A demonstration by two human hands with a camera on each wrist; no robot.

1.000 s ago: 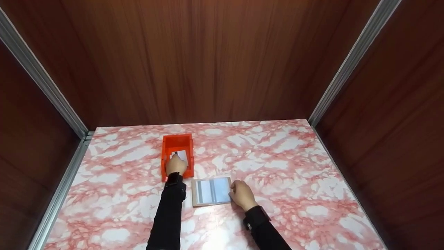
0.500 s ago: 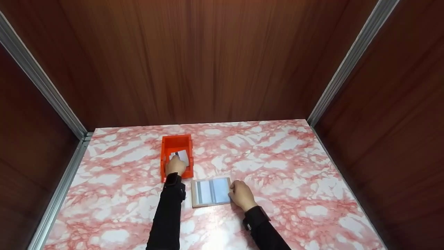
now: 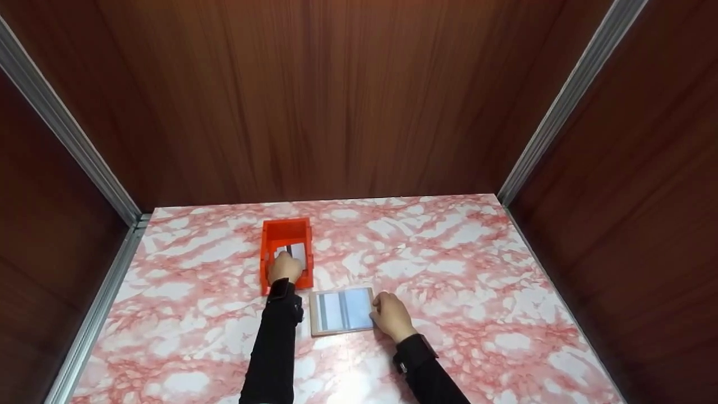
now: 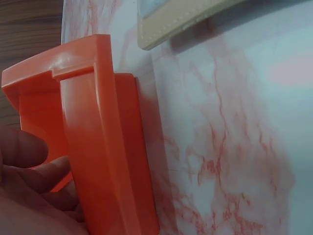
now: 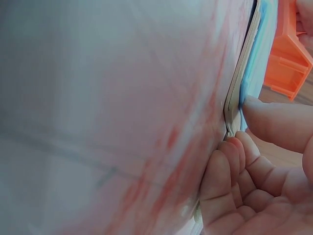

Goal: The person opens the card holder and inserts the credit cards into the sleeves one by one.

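In the head view my left hand (image 3: 285, 267) reaches into the orange bin (image 3: 286, 229), fingers bent over a white card (image 3: 299, 253) with a dark stripe. The left wrist view has the thumb and fingers inside the bin wall (image 4: 93, 147), with the card hidden; I cannot tell whether they grip it. My right hand (image 3: 392, 315) pinches the right edge of an open card holder (image 3: 343, 310) with clear sleeves and a beige cover. In the right wrist view the thumb (image 5: 279, 122) lies on the sleeve side, the other fingers at the cover's edge.
A red-and-white marbled tabletop (image 3: 460, 280) lies under everything. Brown wood-grain panels (image 3: 336, 101) enclose the back and sides, with metal rails (image 3: 73, 118) at the corners. The card holder lies just in front of and right of the bin.
In the bin, the white card and its dark stripe have shifted and turned slightly by my left fingertips. My right hand and the card holder have stayed in place.
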